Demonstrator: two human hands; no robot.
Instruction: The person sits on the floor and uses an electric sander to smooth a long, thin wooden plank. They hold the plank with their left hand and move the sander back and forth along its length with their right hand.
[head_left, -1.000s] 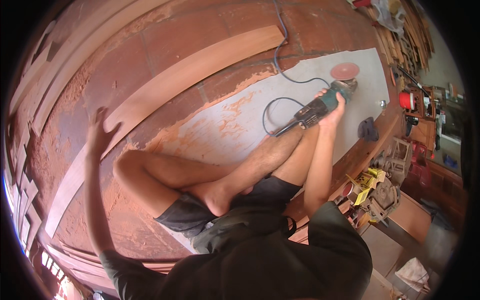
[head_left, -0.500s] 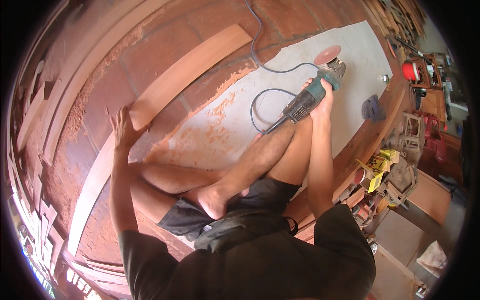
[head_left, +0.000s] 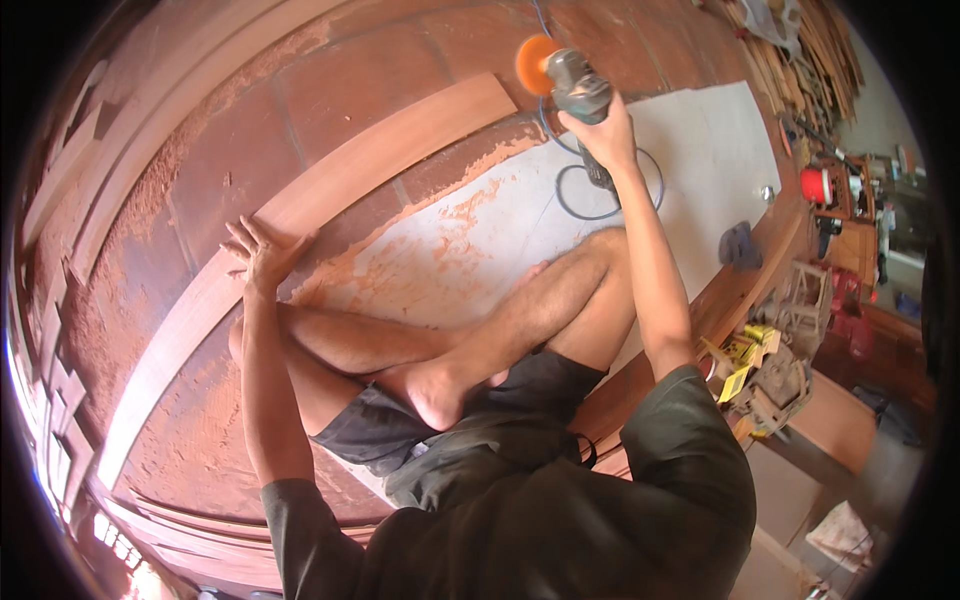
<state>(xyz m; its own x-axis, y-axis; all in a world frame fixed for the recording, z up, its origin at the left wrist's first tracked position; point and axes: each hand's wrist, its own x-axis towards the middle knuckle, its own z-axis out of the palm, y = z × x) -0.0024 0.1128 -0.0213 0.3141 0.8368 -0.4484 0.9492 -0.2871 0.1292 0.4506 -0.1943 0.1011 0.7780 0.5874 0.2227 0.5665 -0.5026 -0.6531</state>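
Observation:
Out in front of me, my right hand (head_left: 606, 135) grips a dark green and black angle grinder (head_left: 582, 92) by its body. Its sanding disc (head_left: 537, 66) is an orange blur, held apart from the far end of a long curved wooden board (head_left: 400, 135). On that board, to my left, rests my left hand (head_left: 264, 258) with its fingers spread across the width. The board lies on the brown tiled floor. A blue power cord (head_left: 648, 165) loops below the grinder.
Under my legs lies a pale sheet (head_left: 690, 130) dusted with sawdust (head_left: 400, 245). More curved boards (head_left: 160, 130) are at the left. To the right are a dark block-like object (head_left: 740, 245), a wooden beam (head_left: 735, 285), yellow boxes (head_left: 745, 355) and a red container (head_left: 815, 185).
My right hand has carried the grinder forward and left, off the sheet toward the board's far end. The disc has become an orange blur. My left hand's fingers have spread on the board.

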